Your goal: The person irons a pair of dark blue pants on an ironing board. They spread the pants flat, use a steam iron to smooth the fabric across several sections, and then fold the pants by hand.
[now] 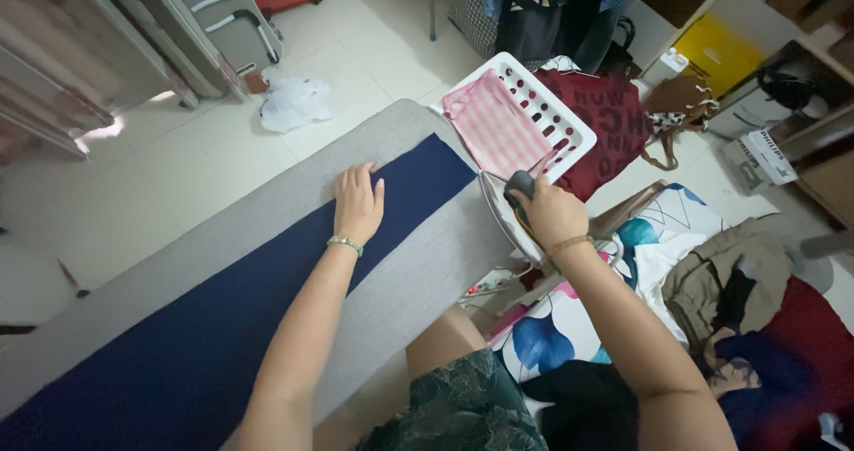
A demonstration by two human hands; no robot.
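Navy blue cloth (222, 326) lies in a long strip along a grey padded ironing board (427, 264), which runs from the lower left up toward the middle of the head view. The left hand (358, 204) rests flat on the far end of that cloth, palm down, fingers stretched out and close together, with a beaded bracelet at the wrist. The right hand (550, 213) is closed around the dark handle of an iron (509, 209), which stands tipped up on its heel at the board's right edge, its pale soleplate turned toward the board and clear of the navy cloth. Just beyond the iron sits a white slotted laundry basket (569, 122); a pink striped cloth (494, 126) lies in it, spread over most of its inside. Beside the basket, touching its right rim, a dark red garment (614, 126) with printed letters is heaped on the floor. To the right of the person's arm a white fabric with blue flowers (556, 331) spreads out, and past it lies a pile of clothes (738, 300) in olive, red and dark blue. A crumpled white bag (294, 102) lies on the pale tiled floor (133, 184) well away to the upper left.
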